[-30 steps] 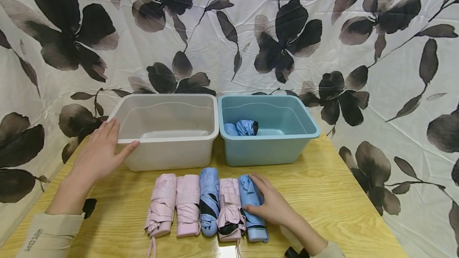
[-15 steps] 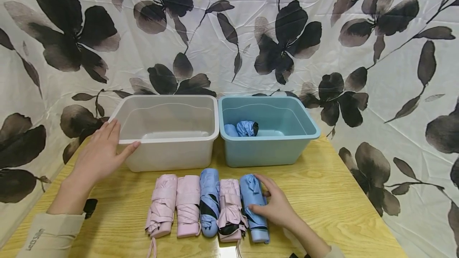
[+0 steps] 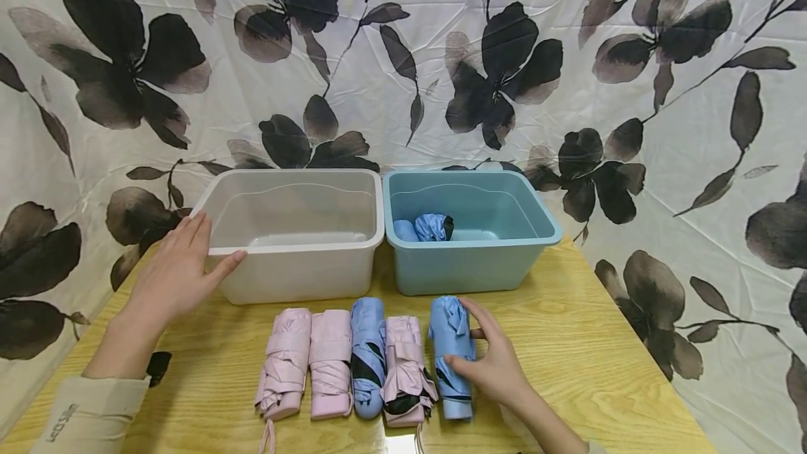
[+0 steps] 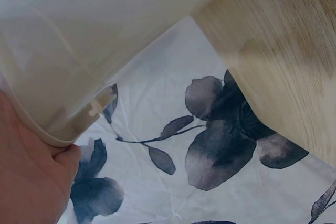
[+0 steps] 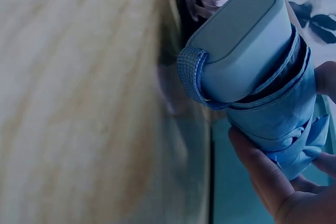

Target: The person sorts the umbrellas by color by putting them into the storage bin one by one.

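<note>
My right hand (image 3: 498,363) grips a blue folded umbrella (image 3: 451,363) at the right end of the row, thumb on one side and fingers on the other. In the right wrist view, that umbrella (image 5: 278,95) shows its flat end and a woven wrist loop, tilted between my fingers. My left hand (image 3: 173,268) rests on the left front corner of the whitish bin (image 3: 302,275), fingers straight along the rim and thumb over the front edge. Left in the row lie pink folded umbrellas (image 3: 288,356) and one more blue umbrella (image 3: 368,370).
A teal bin (image 3: 466,268) stands against the whitish one, with blue umbrellas (image 3: 431,227) at its inner left. The wood-grain table (image 3: 567,349) narrows toward the back, where a flowered cloth (image 3: 403,69) hangs behind the bins.
My right hand has moved the end blue umbrella to the right, away from the pink one beside it, and turned it straighter. The left hand stays in place on the whitish bin.
</note>
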`<state>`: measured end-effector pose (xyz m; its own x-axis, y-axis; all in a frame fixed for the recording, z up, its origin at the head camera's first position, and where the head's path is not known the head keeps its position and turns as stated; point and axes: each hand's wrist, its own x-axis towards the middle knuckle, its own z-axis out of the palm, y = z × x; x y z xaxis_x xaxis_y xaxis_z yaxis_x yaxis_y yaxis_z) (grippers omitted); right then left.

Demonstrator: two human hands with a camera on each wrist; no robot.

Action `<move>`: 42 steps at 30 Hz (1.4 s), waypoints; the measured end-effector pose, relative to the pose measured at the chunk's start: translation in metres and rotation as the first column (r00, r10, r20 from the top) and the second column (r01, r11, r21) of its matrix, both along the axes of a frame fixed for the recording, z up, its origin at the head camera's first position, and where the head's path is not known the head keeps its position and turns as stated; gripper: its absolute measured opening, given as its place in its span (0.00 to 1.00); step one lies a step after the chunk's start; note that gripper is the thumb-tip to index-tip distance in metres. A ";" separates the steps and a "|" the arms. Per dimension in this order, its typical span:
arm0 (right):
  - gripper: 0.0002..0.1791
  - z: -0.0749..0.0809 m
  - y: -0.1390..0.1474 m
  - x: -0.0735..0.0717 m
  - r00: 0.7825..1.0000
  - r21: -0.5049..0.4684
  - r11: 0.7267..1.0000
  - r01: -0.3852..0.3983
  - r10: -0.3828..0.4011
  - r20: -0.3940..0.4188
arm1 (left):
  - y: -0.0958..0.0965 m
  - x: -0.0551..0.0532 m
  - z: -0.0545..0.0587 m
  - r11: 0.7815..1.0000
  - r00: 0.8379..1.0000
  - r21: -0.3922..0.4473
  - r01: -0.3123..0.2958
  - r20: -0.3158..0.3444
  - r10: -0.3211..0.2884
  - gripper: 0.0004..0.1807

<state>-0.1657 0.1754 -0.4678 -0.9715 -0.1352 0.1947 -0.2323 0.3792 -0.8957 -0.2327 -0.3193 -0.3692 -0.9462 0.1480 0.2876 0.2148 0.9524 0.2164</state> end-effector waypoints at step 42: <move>0.52 0.127 0.017 -0.079 0.894 -0.115 0.993 -0.026 -0.029 -0.448 | 0.000 0.001 0.000 1.000 1.000 -0.006 -0.009 0.011 0.009 0.54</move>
